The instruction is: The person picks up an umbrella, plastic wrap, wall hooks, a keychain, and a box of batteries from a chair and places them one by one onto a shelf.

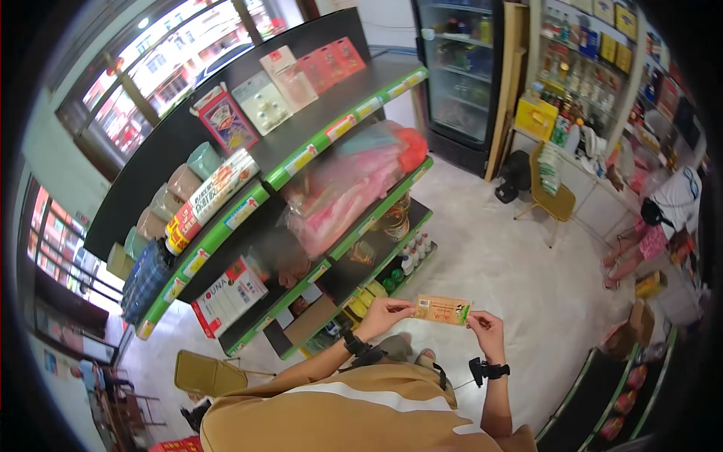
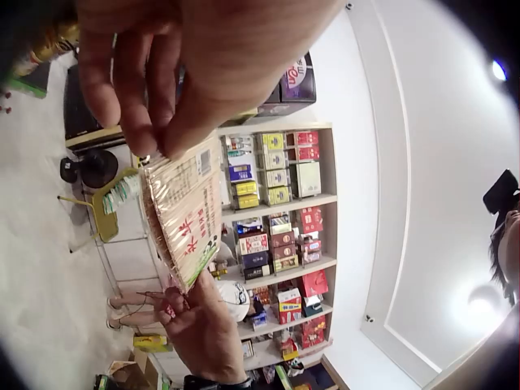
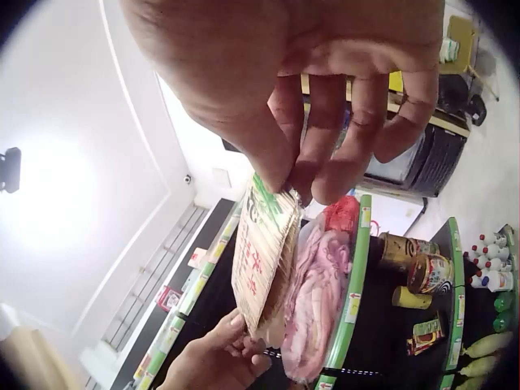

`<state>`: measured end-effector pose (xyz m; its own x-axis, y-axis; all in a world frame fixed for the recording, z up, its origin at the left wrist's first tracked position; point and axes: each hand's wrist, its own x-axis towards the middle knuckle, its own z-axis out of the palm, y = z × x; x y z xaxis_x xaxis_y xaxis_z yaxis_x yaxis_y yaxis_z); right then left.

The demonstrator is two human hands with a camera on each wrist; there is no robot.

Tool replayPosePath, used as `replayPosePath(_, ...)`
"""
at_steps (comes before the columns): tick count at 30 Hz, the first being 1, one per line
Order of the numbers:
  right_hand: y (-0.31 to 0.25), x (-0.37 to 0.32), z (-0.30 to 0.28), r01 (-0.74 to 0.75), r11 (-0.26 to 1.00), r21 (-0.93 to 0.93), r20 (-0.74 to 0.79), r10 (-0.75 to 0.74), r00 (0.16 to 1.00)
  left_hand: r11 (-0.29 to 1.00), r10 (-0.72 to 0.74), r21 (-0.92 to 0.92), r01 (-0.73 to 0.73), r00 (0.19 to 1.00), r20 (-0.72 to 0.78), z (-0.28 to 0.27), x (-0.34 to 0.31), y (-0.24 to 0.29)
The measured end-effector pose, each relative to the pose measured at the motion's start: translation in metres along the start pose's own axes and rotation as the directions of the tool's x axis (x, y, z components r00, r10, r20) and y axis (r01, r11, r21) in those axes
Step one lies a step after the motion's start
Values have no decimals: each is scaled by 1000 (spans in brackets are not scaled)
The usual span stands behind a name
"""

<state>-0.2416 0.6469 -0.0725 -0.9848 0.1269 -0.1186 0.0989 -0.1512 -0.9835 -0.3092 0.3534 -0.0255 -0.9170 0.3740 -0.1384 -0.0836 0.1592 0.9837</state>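
Note:
A flat, clear-wrapped packet of toothpicks with printed lettering and a green corner is held up in front of the body. My left hand pinches one short end between thumb and fingertips. At the opposite end, beside the green corner, my right hand grips it the same way. Seen from the left wrist, thin pale sticks show through the wrapper of the packet. The right wrist view shows the packet edge-on, hanging below the right thumb and fingers.
On the left stands a green-edged shelf unit with cups, boxed cards and pink bagged goods. A glass-door fridge and a yellow chair stand ahead. Another person is at the right by a counter. Low dark shelves stand at lower right.

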Motion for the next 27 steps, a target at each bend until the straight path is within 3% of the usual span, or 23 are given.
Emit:
replayPosePath(4, 23, 32, 12, -8, 999, 51, 10, 8, 1000, 991, -30, 125, 45, 992, -120, -10, 17, 0)
replayPosePath(11, 25, 80, 17, -87, 995, 51, -12, 88, 996, 998, -58, 29, 63, 986, -159, -23, 77, -23)
replayPosePath(18, -44, 195, -7, 33, 996, -82, 52, -29, 998, 986, 153, 99, -138, 974, -168, -38, 198, 3)
replayPosePath(19, -60, 214, -11, 59, 991, -116, 85, -49, 995, 994, 64, 97, -50, 988, -143, -44, 209, 30)
replayPosePath(20, -80, 232, -11, 80, 986, -144, 120, -63, 991, 990, 105, 109, -89, 982, -154, -50, 222, 47)
replayPosePath(22, -116, 267, -7, 103, 983, -155, 182, -74, 981, 964, 244, 153, -217, 952, -187, -63, 246, 73)
replayPosePath(25, -133, 332, -7, 244, 959, -141, 249, -204, 947, 914, 379, 249, -320, 892, -247, -78, 280, 103)
replayPosePath(27, -144, 367, 0, 268, 955, -127, 268, -227, 936, 930, 357, 210, -302, 881, -310, -84, 303, 106)
